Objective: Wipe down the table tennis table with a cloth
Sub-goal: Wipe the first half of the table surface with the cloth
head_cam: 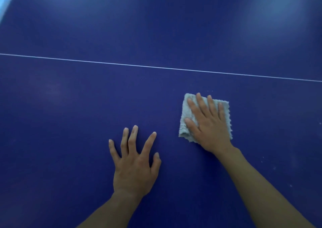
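A dark blue table (69, 97) is seen from above, crossed from left to right by a thin white line (156, 67), slightly slanted. A small pale grey cloth (183, 132), folded into a rough square with a scalloped edge, is laid flat on the table on the near side of the line, right of centre. The right grip (210, 126) is laid palm-down on the cloth, opened flat with the fingers (200, 100) straight and slightly spread. The cloth is pressed under it, not pinched, and its edges are left showing at the left, far and right sides. The left grip (134, 166) is set on the bare table, left of the cloth and apart from it. It is opened wide with the fingers spread, and nothing is held in it. A few pale specks (274, 168) are scattered on the table right of the right forearm.
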